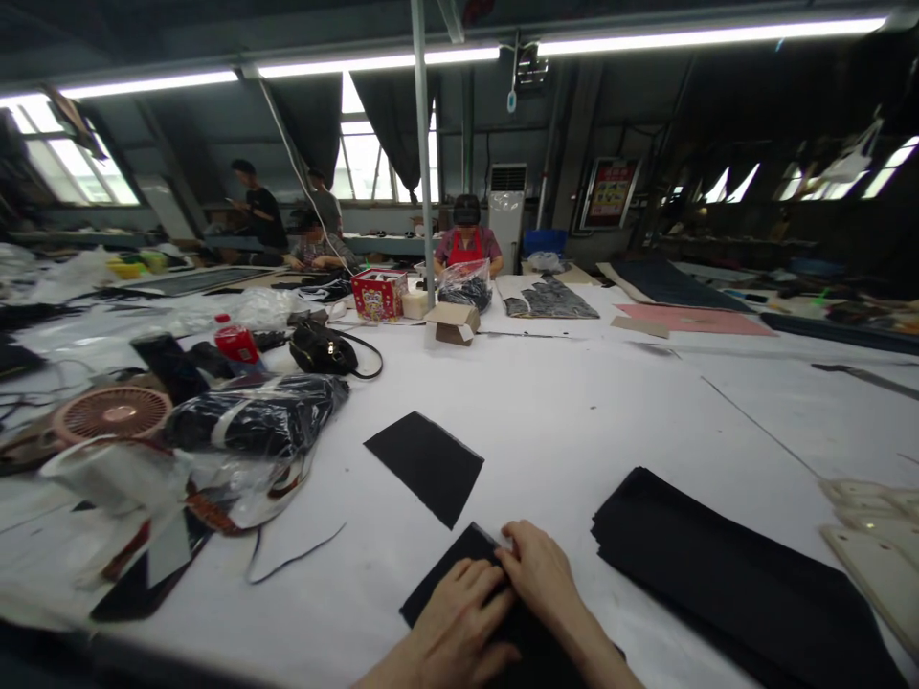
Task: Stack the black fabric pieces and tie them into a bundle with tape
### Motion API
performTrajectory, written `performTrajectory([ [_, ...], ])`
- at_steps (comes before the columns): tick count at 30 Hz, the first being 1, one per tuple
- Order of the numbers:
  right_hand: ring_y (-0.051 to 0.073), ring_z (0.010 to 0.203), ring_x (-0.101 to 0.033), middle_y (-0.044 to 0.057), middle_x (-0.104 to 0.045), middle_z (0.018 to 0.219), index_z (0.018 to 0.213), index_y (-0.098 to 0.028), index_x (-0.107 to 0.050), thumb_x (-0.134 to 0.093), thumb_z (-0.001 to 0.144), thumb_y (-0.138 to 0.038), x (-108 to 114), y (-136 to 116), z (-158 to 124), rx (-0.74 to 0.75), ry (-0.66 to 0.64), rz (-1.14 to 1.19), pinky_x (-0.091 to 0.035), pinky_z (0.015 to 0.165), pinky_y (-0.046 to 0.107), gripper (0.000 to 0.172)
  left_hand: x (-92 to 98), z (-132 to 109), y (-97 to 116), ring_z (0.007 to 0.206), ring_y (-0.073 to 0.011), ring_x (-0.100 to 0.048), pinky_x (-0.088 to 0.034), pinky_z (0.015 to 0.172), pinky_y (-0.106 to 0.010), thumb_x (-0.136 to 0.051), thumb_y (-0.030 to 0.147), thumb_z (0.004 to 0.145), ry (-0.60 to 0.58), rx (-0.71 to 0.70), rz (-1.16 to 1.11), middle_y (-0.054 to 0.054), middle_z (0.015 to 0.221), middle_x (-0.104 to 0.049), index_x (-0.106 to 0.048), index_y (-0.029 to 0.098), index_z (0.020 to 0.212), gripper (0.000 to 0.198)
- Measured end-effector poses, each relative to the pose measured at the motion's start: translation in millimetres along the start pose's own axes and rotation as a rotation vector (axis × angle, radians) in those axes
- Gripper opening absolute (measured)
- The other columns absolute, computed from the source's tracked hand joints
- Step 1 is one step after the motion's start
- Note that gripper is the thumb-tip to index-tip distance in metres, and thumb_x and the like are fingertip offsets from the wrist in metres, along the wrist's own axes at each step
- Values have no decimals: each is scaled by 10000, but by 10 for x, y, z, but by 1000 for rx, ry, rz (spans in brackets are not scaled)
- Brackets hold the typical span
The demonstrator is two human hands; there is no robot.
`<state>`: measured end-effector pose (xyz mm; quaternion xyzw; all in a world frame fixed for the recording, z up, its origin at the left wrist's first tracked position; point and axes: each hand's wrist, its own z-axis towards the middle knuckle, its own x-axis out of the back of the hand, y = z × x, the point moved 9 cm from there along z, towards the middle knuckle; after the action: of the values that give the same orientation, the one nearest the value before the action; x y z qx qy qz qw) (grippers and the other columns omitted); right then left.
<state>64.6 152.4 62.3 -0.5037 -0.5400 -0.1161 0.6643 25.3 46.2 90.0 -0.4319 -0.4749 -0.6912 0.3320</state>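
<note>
A dark fabric piece [449, 571] lies on the white table right in front of me, mostly covered by my hands. My left hand [463, 612] rests on top of it, fingers bent a little and the thumb held apart. At the fabric's far edge, the fingertips of my right hand [542, 569] are drawn together on the cloth. Just beyond my hands a single flat black fabric piece [427, 467] lies alone. To the right is a thick stack of black fabric pieces [725, 574], its layers slightly uneven at the end.
On the left are a pink fan [113, 413], a plastic-wrapped dark bundle [262, 416], a black bag [323, 346] and a red bottle [235, 340]. Pale flat templates [872, 565] lie at right. A pole [423, 153] rises beyond a small carton [454, 323]. Several people work farther back.
</note>
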Motion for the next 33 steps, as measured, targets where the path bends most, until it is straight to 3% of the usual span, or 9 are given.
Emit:
performTrajectory([
  [6, 212, 934, -559, 48, -614, 939, 909, -228, -622, -473, 880, -195, -9, -152, -45, 99, 147, -121, -369, 818, 319, 156, 75, -125, -120, 1185, -235, -454, -346, 1062, -392, -693, 428, 809, 46, 43, -21, -46, 1288, -518, -508, 253, 1241, 501],
  [10, 208, 849, -550, 31, -609, 876, 862, -234, -590, -499, 872, -162, -27, -204, -58, 151, 255, -93, -374, 767, 322, 116, 98, -99, -232, 1125, -247, -473, -394, 994, -409, -714, 438, 780, 101, 137, 15, -50, 1232, -530, -526, 248, 1197, 495],
  [13, 222, 821, -536, 30, -601, 841, 862, -239, -565, -488, 879, -148, -45, -251, -136, 240, 372, -101, -367, 736, 345, 120, 135, -88, -341, 1058, -241, -497, -433, 920, -394, -691, 341, 802, 108, 201, 65, -58, 1162, -555, -515, 221, 1201, 452],
  [18, 229, 809, -530, 46, -592, 849, 855, -241, -534, -446, 915, -187, -99, -321, -240, 351, 486, -75, -369, 717, 361, 120, 184, -87, -419, 1006, -232, -513, -446, 873, -376, -647, 295, 827, 93, 199, 131, -56, 1112, -569, -540, 200, 1110, 317],
  [21, 231, 818, -549, 54, -606, 858, 908, -240, -556, -421, 930, -213, -143, -297, -169, 338, 440, -4, -388, 738, 367, 139, 199, -90, -449, 1034, -236, -508, -439, 892, -380, -648, 290, 828, 127, 211, 120, -55, 1136, -565, -527, 197, 1137, 344],
  [25, 239, 882, -586, 73, -637, 936, 1099, -216, -588, -458, 917, -268, -190, -149, 10, 228, 282, 207, -431, 796, 368, 229, 195, -107, -525, 1053, -247, -501, -432, 915, -405, -648, 299, 831, 200, 278, 77, -58, 1147, -556, -531, 205, 1150, 352],
  [29, 235, 901, -603, 70, -655, 945, 1031, -223, -652, -534, 881, -326, -173, -55, 60, 183, 161, 363, -459, 818, 352, 217, 182, -136, -556, 1048, -246, -499, -431, 921, -412, -640, 295, 837, 257, 308, 52, -59, 1132, -556, -546, 204, 1127, 318],
  [33, 234, 928, -598, 72, -656, 958, 1011, -228, -663, -541, 876, -307, -117, -64, 43, 206, 146, 304, -461, 847, 358, 198, 194, -130, -537, 1038, -246, -504, -430, 929, -416, -641, 307, 838, 272, 289, 59, -65, 1118, -567, -542, 192, 1141, 338],
])
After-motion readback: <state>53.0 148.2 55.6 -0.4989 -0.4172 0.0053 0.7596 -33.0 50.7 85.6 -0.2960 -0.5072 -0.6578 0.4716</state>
